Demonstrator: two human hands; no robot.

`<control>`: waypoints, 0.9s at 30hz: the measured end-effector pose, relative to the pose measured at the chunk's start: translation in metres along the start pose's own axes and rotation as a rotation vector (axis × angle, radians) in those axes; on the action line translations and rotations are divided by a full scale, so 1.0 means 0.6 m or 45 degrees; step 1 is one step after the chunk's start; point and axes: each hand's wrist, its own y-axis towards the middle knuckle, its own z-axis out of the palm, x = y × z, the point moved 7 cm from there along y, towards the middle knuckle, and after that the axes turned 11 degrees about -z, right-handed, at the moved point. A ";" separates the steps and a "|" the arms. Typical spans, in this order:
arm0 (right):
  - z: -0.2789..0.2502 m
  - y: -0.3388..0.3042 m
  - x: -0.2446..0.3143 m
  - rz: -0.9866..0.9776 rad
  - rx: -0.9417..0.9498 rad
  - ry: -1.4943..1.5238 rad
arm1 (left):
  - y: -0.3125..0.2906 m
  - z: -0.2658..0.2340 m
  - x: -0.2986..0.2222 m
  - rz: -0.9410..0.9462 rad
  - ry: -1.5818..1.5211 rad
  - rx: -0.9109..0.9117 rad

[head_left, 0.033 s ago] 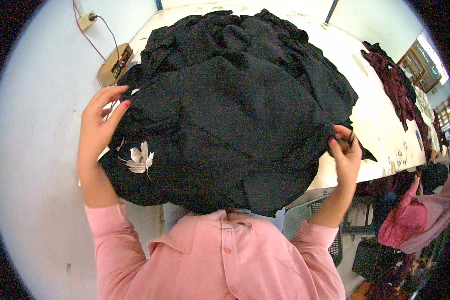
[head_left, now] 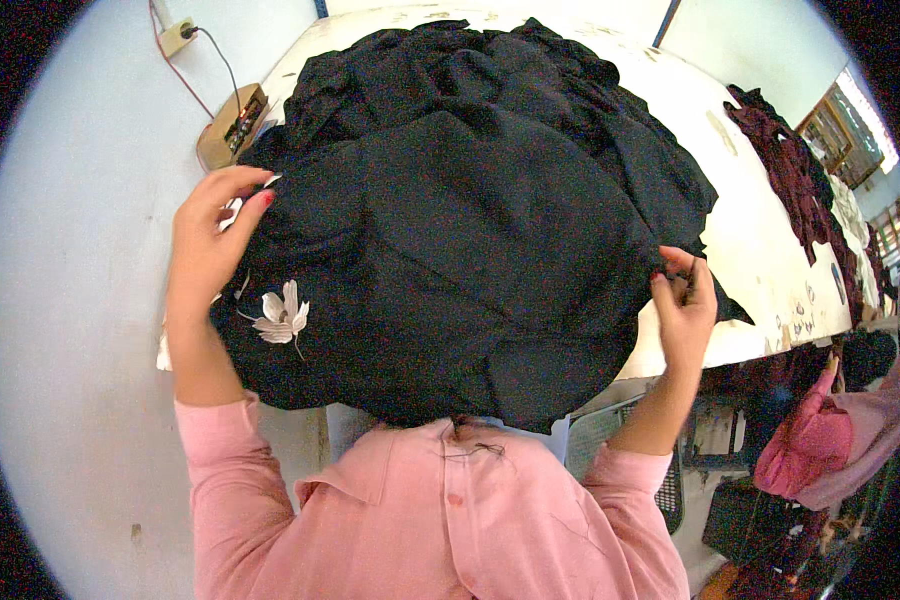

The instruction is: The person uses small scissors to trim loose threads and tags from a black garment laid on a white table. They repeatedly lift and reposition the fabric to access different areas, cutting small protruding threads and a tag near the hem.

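Note:
A big piece of black cloth (head_left: pixel 470 220) is spread in front of me, its far part heaped in folds and its near edge reaching my shirt. At its left edge, my left hand (head_left: pixel 220 215) has thumb and fingers closed on the fabric, with a small white bit showing by the fingertips. My right hand (head_left: pixel 688 300) pinches the right edge, its other fingers curled. On the cloth's lower left is a pale flower (head_left: pixel 280 316) with a thin stem; whether it is printed or attached, I cannot tell.
Beneath the cloth is a white table (head_left: pixel 740 300). A brown box (head_left: pixel 228 130) of small items stands by the left wall, under a socket (head_left: pixel 177 37) with cords. Dark red garments (head_left: pixel 785 165) lie at the right. A grey plastic basket (head_left: pixel 600 435) sits below; another person (head_left: pixel 810 450) is at far right.
My left hand has shifted slightly right and up at the cloth's edge, its fingertips nearer each other. My right hand has moved a little left. The flower stays almost in place.

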 end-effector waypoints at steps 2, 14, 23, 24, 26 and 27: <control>0.013 0.003 0.082 -0.342 -0.241 -0.277 | -0.004 0.017 -0.037 0.208 0.039 -0.130; 0.205 -0.021 0.172 -0.437 0.308 0.187 | -0.125 0.172 -0.097 0.033 -0.160 -0.038; 0.271 -0.025 0.096 -0.269 0.460 0.176 | -0.121 0.240 -0.065 0.041 0.009 0.032; 0.274 -0.027 0.094 -0.234 0.490 0.164 | -0.119 0.243 -0.060 0.055 0.011 0.018; 0.276 -0.027 0.093 -0.170 0.548 0.146 | -0.113 0.260 -0.044 0.030 -0.002 0.071; 0.278 -0.030 0.090 -0.215 0.529 0.167 | -0.113 0.266 -0.037 0.017 -0.009 0.098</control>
